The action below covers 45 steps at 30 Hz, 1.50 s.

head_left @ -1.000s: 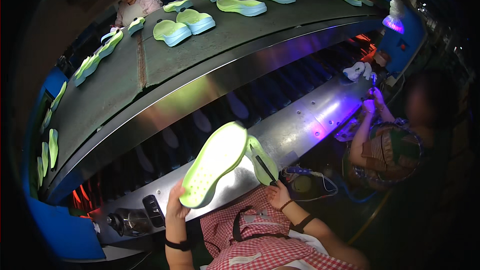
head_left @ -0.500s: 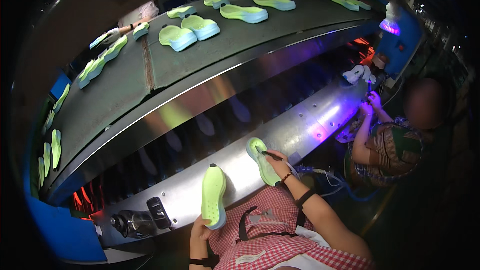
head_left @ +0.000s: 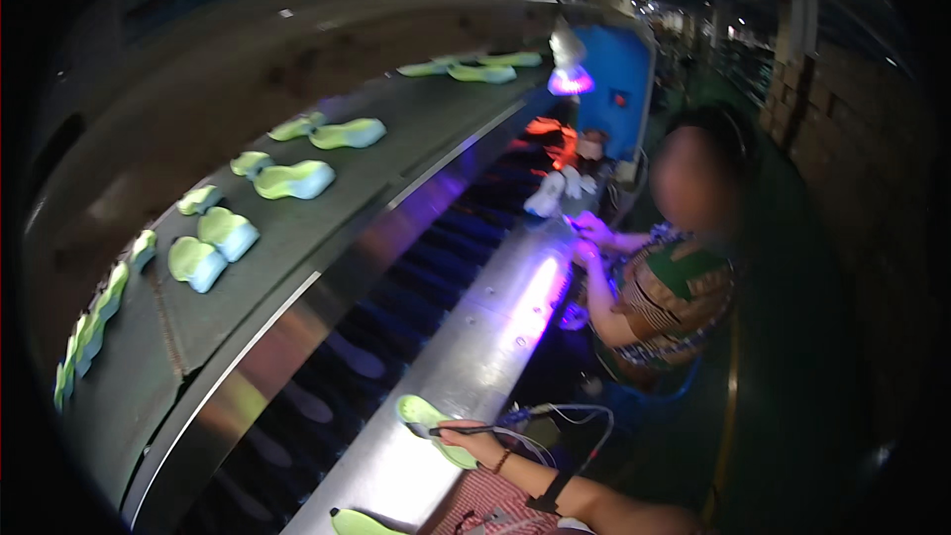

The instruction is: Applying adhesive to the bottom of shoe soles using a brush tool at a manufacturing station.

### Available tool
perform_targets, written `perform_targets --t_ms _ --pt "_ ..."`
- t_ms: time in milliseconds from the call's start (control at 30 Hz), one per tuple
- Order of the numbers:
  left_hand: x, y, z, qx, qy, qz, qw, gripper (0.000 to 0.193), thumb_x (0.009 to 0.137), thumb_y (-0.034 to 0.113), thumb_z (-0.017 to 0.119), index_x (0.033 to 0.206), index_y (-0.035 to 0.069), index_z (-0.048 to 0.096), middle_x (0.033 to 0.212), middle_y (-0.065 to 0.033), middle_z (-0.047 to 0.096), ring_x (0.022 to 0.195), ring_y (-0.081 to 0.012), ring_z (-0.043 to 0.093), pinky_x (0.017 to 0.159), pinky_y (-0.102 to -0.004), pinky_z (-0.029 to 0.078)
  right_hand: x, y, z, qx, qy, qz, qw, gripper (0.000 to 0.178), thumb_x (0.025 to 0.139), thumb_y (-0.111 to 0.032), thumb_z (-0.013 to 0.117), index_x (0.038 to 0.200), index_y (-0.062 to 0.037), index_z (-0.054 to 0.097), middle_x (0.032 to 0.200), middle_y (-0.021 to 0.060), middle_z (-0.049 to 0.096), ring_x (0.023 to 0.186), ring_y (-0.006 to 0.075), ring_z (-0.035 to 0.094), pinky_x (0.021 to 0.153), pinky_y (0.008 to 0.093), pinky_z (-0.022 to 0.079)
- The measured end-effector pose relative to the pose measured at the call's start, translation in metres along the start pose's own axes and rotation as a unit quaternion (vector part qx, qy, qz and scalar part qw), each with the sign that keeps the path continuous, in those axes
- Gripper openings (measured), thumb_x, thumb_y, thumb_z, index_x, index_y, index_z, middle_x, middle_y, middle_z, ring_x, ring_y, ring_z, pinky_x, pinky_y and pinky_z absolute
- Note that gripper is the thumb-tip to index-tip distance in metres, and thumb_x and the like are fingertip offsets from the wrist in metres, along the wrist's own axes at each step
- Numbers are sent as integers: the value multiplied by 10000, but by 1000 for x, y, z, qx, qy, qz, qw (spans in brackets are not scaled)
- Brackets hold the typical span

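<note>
A pale green shoe sole [head_left: 420, 408] rests on the metal ledge [head_left: 436, 367] at lower centre. Over it is my right hand [head_left: 479, 440], its fingers closed round a thin, black-handled brush [head_left: 458, 429] whose tip reaches the inner face of the sole. A clear thin tube runs close by this hand. At the bottom edge, part of a second green sole [head_left: 362, 523] shows, with a dark piece at its end. My left hand is outside the picture.
A dark conveyor belt [head_left: 228, 317] carries several green and pale blue soles on the left. Farther along the ledge sits a co-worker [head_left: 659, 297], both hands under a purple-lit lamp [head_left: 570, 79]. A blue machine panel [head_left: 612, 89] stands behind.
My view has swung to the right, so the ledge and belt slid left and down. My left hand has left the picture. My right hand keeps the brush on the sole.
</note>
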<state>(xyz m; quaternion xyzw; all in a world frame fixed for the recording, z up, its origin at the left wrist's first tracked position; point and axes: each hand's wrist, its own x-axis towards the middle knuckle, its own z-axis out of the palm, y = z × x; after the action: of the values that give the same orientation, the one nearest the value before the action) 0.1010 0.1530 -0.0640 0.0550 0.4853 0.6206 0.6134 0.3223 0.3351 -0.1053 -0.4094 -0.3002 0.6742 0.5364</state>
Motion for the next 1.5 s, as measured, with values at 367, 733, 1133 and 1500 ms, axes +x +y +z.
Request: perform_targets --t_ms 367,733,1133,1500 --pt "62 -4 32 -103 -174 -35 979 662 858 568 280 1308 88 354 1244 -117 470 1131 -297 461 969 -464 343 -16 -43 3 1 -89 42 995 312 759 -56 664 1054 7 585 952 74 629 820 99 583 757 214 472" --pt "38 -3 95 -129 -336 34 932 796 801 702 223 1335 119 310 1295 -103 411 1144 -307 423 980 -439 318 -75 -75 40 14 -252 25 967 278 769 -23 627 1037 34 587 988 105 631 920 139 581 853 258 442" --pt "-1 -14 98 -216 -358 -47 907 892 749 756 222 1350 100 278 1320 -166 385 1175 -352 410 992 -481 314 -98 -93 41 -38 -279 11 960 240 771 50 552 1007 67 589 960 133 631 875 168 592 797 265 458" --pt "2 -1 120 -234 -267 -29 935 796 817 668 149 1300 67 350 1174 -173 511 1008 -330 540 884 -461 426 -56 -94 69 -58 -262 70 961 209 778 12 595 980 65 588 844 93 636 688 114 585 618 220 473"
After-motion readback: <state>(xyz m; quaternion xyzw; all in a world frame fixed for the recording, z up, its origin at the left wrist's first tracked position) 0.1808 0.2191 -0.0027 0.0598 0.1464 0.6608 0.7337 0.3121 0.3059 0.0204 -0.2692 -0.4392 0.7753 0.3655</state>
